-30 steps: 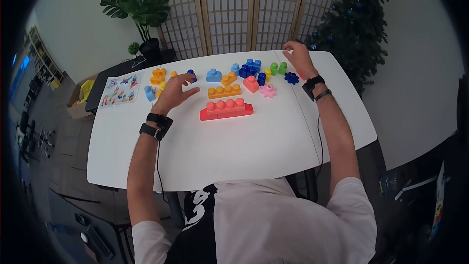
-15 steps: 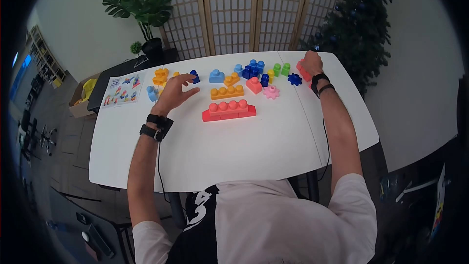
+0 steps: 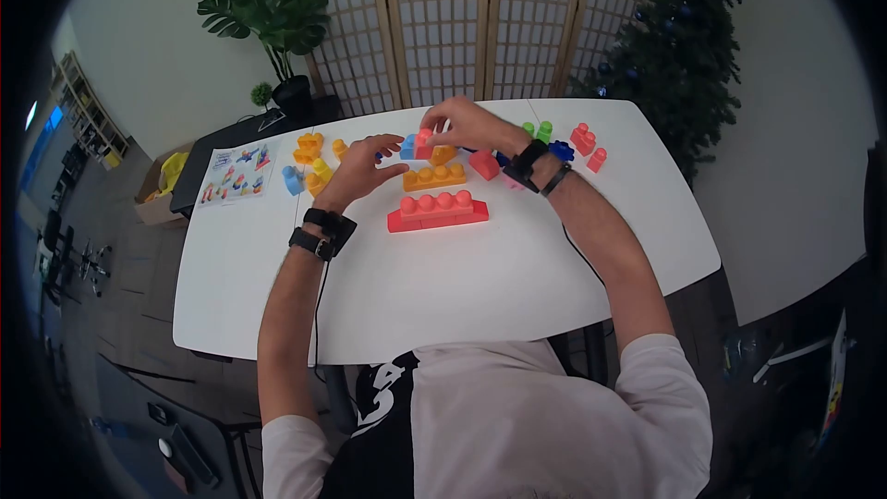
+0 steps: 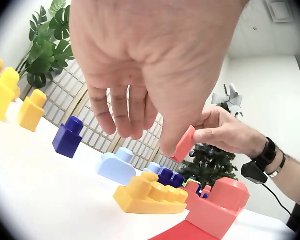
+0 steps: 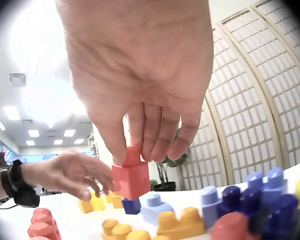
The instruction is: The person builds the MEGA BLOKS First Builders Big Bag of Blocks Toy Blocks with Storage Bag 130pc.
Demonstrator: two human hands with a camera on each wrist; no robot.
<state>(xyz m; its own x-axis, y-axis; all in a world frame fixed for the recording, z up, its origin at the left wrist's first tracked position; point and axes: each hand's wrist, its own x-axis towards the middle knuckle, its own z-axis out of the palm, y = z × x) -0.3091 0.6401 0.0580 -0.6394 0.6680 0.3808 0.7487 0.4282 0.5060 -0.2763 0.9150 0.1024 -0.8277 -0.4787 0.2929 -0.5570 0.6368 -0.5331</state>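
My right hand (image 3: 473, 126) pinches a small red block (image 5: 131, 180) by its stud between thumb and fingertips, up above the middle of the table. To the left, my left hand (image 3: 362, 172) hovers with loosely bent fingers and nothing in its grasp. A dark blue one-stud block (image 4: 67, 137) stands close by that hand. Under and around the raised red block are a light blue arched block (image 4: 116, 169), a small orange block (image 5: 180, 226) and an orange four-stud block (image 3: 434, 177). Nearest the person lies a joined red piece (image 3: 438, 212) with a row of studs and sloped ends.
Yellow blocks (image 3: 320, 173) and a light blue block (image 3: 293, 181) stand on the left, beside a printed picture sheet (image 3: 237, 172). Green blocks (image 3: 544, 130), a dark blue gear (image 3: 561, 152) and two red blocks (image 3: 583, 138) are at the right. A folding screen rises behind the table (image 3: 517, 277).
My right hand has reached the red blocks at the far right, picked one up and carried it left to the middle. My left hand has shifted slightly to the right.
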